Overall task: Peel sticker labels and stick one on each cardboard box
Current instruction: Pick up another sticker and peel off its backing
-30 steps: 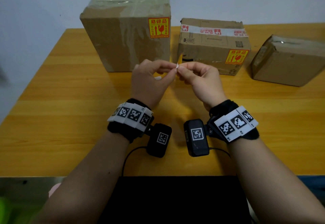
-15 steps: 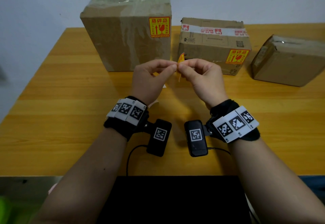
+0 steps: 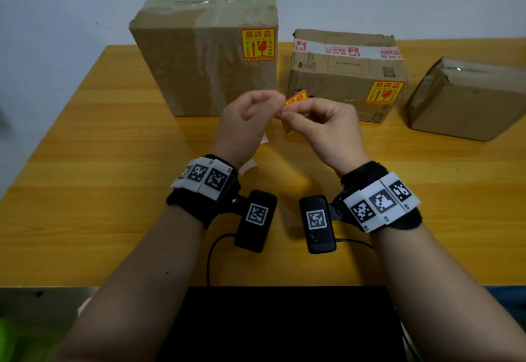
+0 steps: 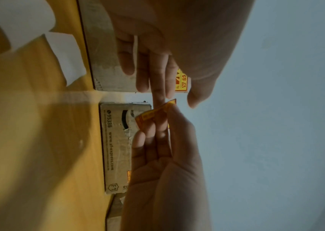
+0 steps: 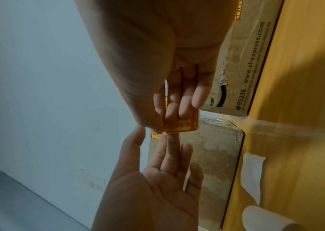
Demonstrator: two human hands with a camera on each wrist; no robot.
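Observation:
Three cardboard boxes stand at the back of the wooden table (image 3: pixel 113 162). The tall left box (image 3: pixel 199 63) and the middle box (image 3: pixel 336 77) each carry a yellow-and-red label. No label shows on the right box (image 3: pixel 466 105). Above the table's middle my right hand (image 3: pixel 287 114) pinches a curled orange sticker (image 3: pixel 297 97) between thumb and fingers. My left hand (image 3: pixel 277 102) meets it: the index tip touches the sticker's (image 4: pixel 153 114) corner and the thumb stands apart. A thin white edge shows among the left fingers; I cannot tell what it is.
Two curled white backing papers (image 3: pixel 249 168) lie on the table under my left wrist, one of them (image 5: pixel 252 171) close to the tall box. A black surface (image 3: pixel 284 319) lies beyond the table's near edge. A pale wall rises behind the boxes.
A second ago both hands pinched a white-looking piece together. Now the sticker's orange face shows above the right hand, and the left thumb has come away from it.

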